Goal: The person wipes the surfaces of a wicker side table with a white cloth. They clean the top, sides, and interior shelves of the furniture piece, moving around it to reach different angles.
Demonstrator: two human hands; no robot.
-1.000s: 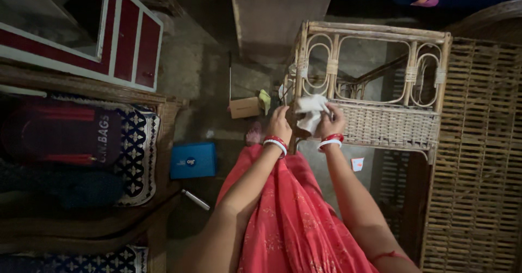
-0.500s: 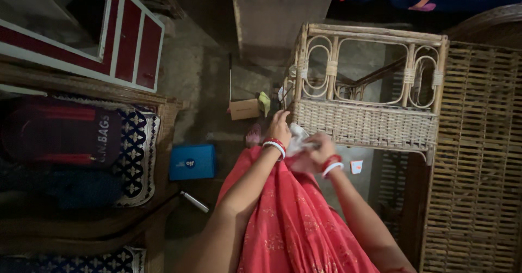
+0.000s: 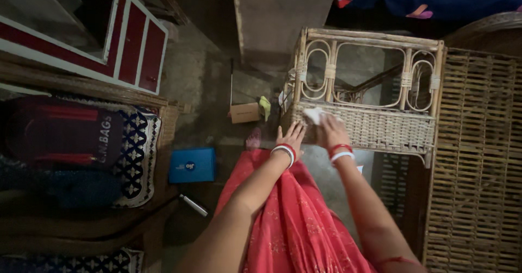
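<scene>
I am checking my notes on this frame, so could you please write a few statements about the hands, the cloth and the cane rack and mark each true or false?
1. The right hand presses a white cloth onto the woven shelf of the cane rack. True.
2. The left hand holds the blue box. False: that box lies on the floor, apart from both hands; the left hand is open at the rack's front left corner.
3. Both wrists wear red and white bangles. True.
4. The cane rack's woven shelf is piled with books. False: only the cloth and the hand show on it.
5. A small cardboard box lies on the floor left of the rack. True.
</scene>
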